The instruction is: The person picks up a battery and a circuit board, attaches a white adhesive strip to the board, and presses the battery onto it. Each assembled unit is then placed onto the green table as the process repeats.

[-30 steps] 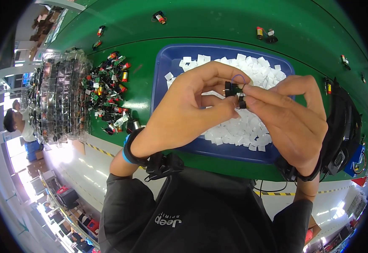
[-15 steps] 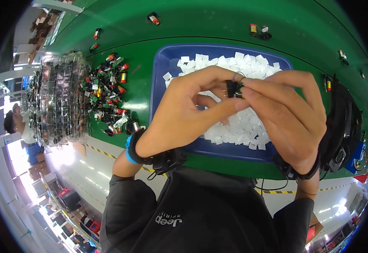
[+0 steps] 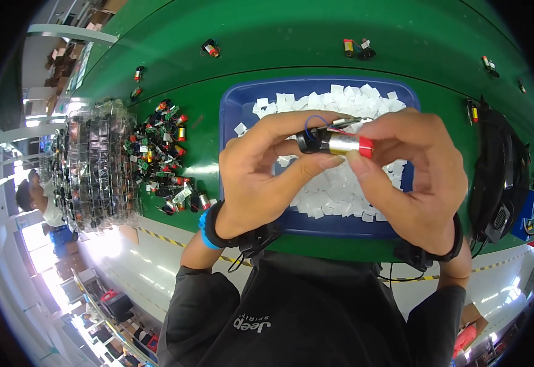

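Note:
My left hand (image 3: 257,174) pinches a black cylindrical part (image 3: 308,141) between thumb and fingers, with a thin blue wire looping over it. Against this part lies a small battery (image 3: 343,144), silver and yellow with a red end. My right hand (image 3: 423,174) has its thumb and bent fingers closed around the red end. Thin wires and a narrow metallic piece (image 3: 347,122) run above the battery, partly hidden by fingers. Below both hands is a blue tray (image 3: 229,116) holding a heap of small white square pieces (image 3: 322,202).
A pile of battery-and-board assemblies (image 3: 163,153) lies left of the tray, beside stacked clear plastic trays (image 3: 95,165). Single assemblies are scattered along the far side of the green table (image 3: 279,43). A black bag-like object (image 3: 499,177) stands at right. Another person (image 3: 49,205) is at far left.
The held piece has been turned, so the battery with its red end now shows between my hands. My right hand has drawn slightly lower, its fingers more curled. The view has shifted slightly.

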The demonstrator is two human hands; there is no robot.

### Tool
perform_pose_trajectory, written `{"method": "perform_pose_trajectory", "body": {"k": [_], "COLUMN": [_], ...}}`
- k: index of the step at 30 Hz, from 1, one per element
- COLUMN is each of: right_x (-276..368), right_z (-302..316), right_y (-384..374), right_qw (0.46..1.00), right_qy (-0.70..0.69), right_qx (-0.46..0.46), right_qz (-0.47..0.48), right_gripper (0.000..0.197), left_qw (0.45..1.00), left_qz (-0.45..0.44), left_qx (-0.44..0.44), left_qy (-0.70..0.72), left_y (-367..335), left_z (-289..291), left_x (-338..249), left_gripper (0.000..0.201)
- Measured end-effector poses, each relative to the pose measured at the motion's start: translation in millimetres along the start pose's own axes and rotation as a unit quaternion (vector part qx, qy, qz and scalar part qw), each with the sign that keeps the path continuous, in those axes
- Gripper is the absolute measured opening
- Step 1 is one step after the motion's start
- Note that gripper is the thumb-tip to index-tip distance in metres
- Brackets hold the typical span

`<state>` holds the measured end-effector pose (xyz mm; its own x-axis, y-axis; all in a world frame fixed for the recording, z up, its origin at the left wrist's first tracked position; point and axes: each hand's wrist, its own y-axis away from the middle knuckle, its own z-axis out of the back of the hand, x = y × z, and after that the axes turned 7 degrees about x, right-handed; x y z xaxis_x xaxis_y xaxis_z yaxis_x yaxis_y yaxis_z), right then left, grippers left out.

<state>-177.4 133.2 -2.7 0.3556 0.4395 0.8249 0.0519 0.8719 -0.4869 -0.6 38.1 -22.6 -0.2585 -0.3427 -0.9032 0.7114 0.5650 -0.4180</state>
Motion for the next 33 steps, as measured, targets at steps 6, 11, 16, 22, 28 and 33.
{"method": "perform_pose_trajectory", "body": {"k": [6,11,16,22,28,33], "right_x": [8.8,15.1,9.0,9.6,3.4,-13.5], "right_z": [4.2,6.4,8.0,8.1,5.4,5.4], "right_y": [-2.5,-5.5,-6.0,-8.8,-5.4,-6.2], "right_qw": [0.983,0.947,0.947,0.931,0.969,0.997], "right_qy": [-0.154,-0.256,-0.245,-0.270,-0.159,0.076], "right_qx": [0.026,0.023,0.076,0.091,0.074,0.001], "right_qz": [-0.099,-0.191,-0.192,-0.227,-0.175,0.024], "right_gripper": [0.037,0.041,0.041,0.038,0.036,0.034], "left_qw": [0.997,0.971,0.949,0.940,0.990,0.914], "left_qz": [-0.016,-0.093,-0.117,-0.126,0.130,0.263], "left_qx": [-0.014,-0.011,0.004,0.033,-0.007,0.059], "left_qy": [-0.080,-0.220,-0.292,-0.316,0.047,0.303], "left_y": [-1.4,-7.0,-9.7,-12.0,-13.5,-19.1], "left_z": [-4.2,-4.0,-1.9,2.8,-3.6,12.0], "left_x": [-4.4,-3.9,-7.2,-11.2,-19.8,-16.5], "left_gripper": [0.038,0.041,0.044,0.036,0.028,0.031]}}
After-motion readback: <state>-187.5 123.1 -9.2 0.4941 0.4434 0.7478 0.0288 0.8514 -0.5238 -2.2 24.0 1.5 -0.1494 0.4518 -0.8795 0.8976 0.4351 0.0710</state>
